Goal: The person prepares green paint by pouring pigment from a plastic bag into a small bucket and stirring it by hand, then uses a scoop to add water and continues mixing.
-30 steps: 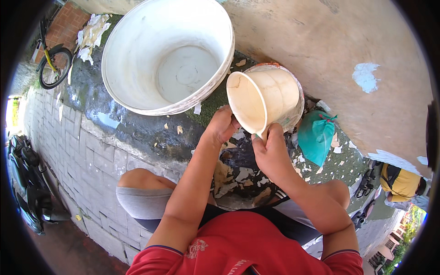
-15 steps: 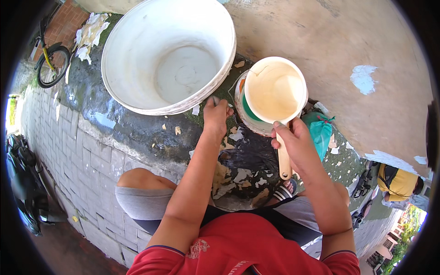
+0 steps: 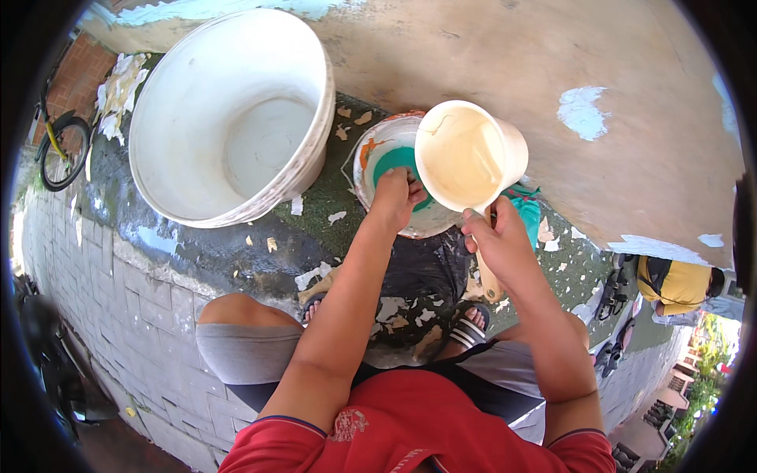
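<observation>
While the right hand (image 3: 497, 236) has its fingers closed on the handle, the cream dipper (image 3: 461, 154) is held up with its mouth facing the camera, overlapping the right side of the small white bucket (image 3: 364, 185); can't tell if they touch. Left hand (image 3: 397, 197) is at the same bucket, fingers curled in front of the green area (image 3: 386, 162) inside; can't tell if they grip anything. Large white tub (image 3: 229, 79) stands left. Teal bag (image 3: 527, 211) sits right, partly hidden. Black sheet (image 3: 430, 268) lies on the near side. Beige wall (image 3: 473, 47) runs along the far side.
</observation>
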